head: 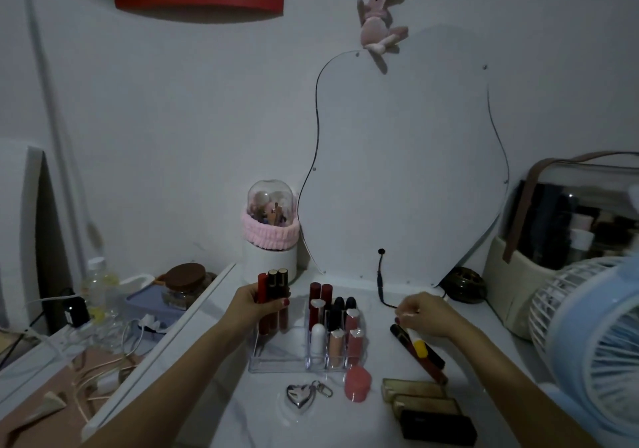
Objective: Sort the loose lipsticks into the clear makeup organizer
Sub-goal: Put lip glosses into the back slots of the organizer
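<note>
I see my left hand [257, 306] gripping three upright lip tubes [273, 300] over the clear makeup organizer [276, 357]. My right hand [427, 314] closes on several loose lipsticks [420, 347] lying just right of it

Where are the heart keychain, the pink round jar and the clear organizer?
heart keychain [300, 396], head view, on the silver heart.
pink round jar [358, 383], head view, on its side.
clear organizer [276, 366], head view, on its front wall.
</note>
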